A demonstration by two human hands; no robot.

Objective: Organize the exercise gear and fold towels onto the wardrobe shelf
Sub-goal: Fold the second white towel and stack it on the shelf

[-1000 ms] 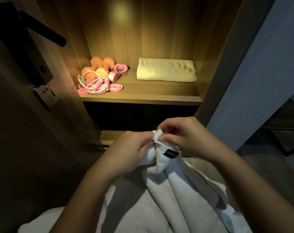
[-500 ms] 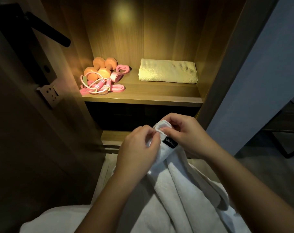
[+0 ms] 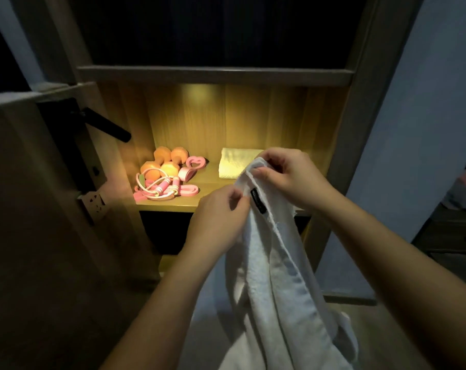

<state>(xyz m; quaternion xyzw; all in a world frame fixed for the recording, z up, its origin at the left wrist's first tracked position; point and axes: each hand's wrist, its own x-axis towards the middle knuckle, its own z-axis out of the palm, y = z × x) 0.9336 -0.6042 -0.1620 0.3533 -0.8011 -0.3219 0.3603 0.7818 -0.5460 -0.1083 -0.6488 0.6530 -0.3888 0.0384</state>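
Nearest the camera, the white towel [image 3: 274, 276] now hangs in a long loose drape from both hands, where a second ago most of it lay bunched low in front of the person. The left hand [image 3: 218, 220] has slipped a little way down the hem and pinches it with curled fingers just beside the black label [image 3: 258, 201], while the right hand [image 3: 288, 177] keeps its pinch on the top corner, fingers and thumb closed over the thick edge. Both hands have risen, from below the front of the lit wardrobe shelf [image 3: 213, 180] to level with it, and the two pinches have begun to part. I read this as the start of the fold: the towel is lifted clear and its edge is being run out so the corners can be found, with no crease made yet. Behind the hands, on the shelf, the folded towel [image 3: 233, 162] lies at the right, partly hidden by the right hand, with room beside or on top of it for this one. At the left of the same shelf sit the orange dumbbells [image 3: 162, 162], the pink jump rope [image 3: 160, 186], a pink heart-shaped piece [image 3: 196, 162] and a pink resistance band [image 3: 186, 190], close together and seemingly unmoved, so the gear looks done and this towel is what remains
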